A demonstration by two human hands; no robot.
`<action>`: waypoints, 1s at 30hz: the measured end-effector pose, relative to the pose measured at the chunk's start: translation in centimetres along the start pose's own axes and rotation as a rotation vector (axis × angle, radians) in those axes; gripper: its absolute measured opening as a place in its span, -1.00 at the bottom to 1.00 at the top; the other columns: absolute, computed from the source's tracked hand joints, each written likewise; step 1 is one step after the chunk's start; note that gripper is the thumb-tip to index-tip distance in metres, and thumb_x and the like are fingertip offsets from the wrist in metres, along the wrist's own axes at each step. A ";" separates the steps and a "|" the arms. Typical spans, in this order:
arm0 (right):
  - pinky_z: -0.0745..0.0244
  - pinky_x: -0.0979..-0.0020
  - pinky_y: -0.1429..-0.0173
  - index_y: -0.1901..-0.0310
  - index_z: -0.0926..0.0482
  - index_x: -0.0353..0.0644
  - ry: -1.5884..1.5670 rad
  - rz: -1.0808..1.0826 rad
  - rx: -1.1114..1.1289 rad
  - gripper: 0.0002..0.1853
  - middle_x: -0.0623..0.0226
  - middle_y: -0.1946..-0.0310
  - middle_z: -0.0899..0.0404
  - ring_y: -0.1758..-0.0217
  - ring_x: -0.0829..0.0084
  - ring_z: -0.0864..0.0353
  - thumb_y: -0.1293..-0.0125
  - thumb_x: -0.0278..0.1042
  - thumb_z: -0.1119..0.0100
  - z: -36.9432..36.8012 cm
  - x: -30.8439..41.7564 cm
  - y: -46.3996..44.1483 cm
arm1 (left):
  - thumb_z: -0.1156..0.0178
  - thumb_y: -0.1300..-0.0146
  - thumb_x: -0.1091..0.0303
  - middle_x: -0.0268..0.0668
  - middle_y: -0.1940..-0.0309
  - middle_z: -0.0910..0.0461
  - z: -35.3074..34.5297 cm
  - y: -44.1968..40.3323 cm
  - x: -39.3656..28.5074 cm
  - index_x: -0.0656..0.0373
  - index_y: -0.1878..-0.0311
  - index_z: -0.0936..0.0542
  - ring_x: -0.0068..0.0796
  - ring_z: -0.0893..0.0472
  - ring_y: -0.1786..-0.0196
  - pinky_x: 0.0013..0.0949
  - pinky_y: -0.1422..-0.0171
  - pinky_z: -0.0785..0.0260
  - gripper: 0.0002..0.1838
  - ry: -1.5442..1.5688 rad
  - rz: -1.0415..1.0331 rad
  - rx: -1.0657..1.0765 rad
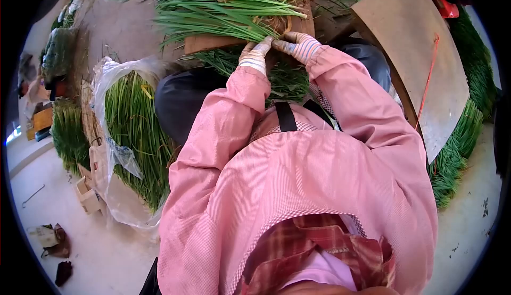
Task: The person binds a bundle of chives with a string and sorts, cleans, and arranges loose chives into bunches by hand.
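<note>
Left hand (pixel 254 55) and right hand (pixel 301 46), both in striped gloves, meet at the near edge of a wooden board (pixel 205 43), toward its near right corner. Fingers of each drawn narrow, tips close together at the ends of green stalks (pixel 229 18); cannot tell whether a stalk is pinched, grip hidden.

Largest nearby: tan panel (pixel 412 45), tilted, beyond the board's right edge. Next, clear plastic bag (pixel 139 65), off the near left corner, mouth open around bagged stalks (pixel 136 130). Then the green stalks by the hands: piled across the board, leaf tips to the left, pale ends toward the right edge, some board showing there.

Smaller: darker loose greens (pixel 290 81) below the near edge, between the knees. Red cord (pixel 426 86) lies along the panel. Smallest noted: yellow tie (pixel 147 92) on the bagged stalks.
</note>
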State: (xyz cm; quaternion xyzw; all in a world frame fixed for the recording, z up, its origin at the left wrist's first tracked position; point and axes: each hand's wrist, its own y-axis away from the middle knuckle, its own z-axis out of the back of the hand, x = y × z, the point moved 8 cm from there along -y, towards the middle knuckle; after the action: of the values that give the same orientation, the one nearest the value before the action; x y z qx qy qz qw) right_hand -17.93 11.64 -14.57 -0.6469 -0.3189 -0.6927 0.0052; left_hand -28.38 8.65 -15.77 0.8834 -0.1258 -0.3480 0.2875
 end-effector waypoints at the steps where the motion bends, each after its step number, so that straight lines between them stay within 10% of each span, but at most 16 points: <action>1: -0.34 0.54 0.40 0.21 -0.52 -0.20 -0.107 -0.013 0.040 -0.59 0.34 0.43 -0.53 0.52 0.57 -0.43 -0.04 -0.03 -0.21 -0.7 0.4 0.0 | -0.23 0.01 0.44 -0.27 0.38 -0.53 -0.4 0.7 -0.6 0.14 0.21 -0.49 -0.37 -0.51 0.39 -0.37 0.31 -0.38 -0.75 0.031 -0.020 0.030; 11: -0.35 0.48 0.13 0.15 -0.52 -0.27 -0.285 0.046 -0.112 -0.54 0.29 0.32 -0.56 0.27 0.53 -0.47 0.03 -0.12 -0.29 0.1 -0.3 -1.3 | -0.30 0.06 0.40 -0.41 0.43 -0.53 0.8 2.7 -3.2 0.12 0.23 -0.53 -0.55 -0.48 0.46 -0.44 0.41 -0.37 -0.73 -0.211 -0.177 -0.257; 17: -0.37 0.43 0.18 0.15 -0.47 -0.29 0.732 0.154 -0.225 -0.66 0.05 0.36 -0.54 0.33 0.21 -0.49 -0.05 -0.29 -0.15 -0.2 4.3 0.2 | -0.32 0.07 0.37 -0.37 0.46 -0.56 -0.1 3.3 -6.0 0.12 0.31 -0.56 -0.53 -0.53 0.50 -0.50 0.46 -0.41 -0.78 -0.505 -0.389 -0.195; 27: -0.37 0.28 0.19 0.21 -0.48 -0.24 1.005 0.147 0.070 -0.61 0.02 0.38 -0.51 0.25 0.04 -0.48 -0.06 -0.07 -0.08 -0.2 1.0 0.2 | -0.26 0.04 0.40 -0.27 0.47 -0.54 -1.4 7.8 -20.1 0.21 0.25 -0.51 -0.46 -0.54 0.48 -0.44 0.38 -0.48 -0.75 -0.430 -0.729 0.055; 30: -0.35 0.28 0.09 0.22 -0.48 -0.29 1.076 0.032 0.134 -0.48 -0.03 0.33 -0.51 0.16 0.03 -0.46 -0.14 0.11 0.05 -0.2 3.3 3.2 | -0.23 0.04 0.44 -0.19 0.38 -0.53 -2.6 7.5 -20.0 0.26 0.18 -0.48 -0.31 -0.55 0.32 -0.28 0.26 -0.48 -0.70 -0.383 -0.535 0.320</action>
State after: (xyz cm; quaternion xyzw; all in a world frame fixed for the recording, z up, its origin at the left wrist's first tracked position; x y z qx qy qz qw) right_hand -17.30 10.34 -10.15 -0.2039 -0.3046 -0.9041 0.2195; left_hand -41.28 12.13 1.11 0.8376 0.0054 -0.5460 0.0156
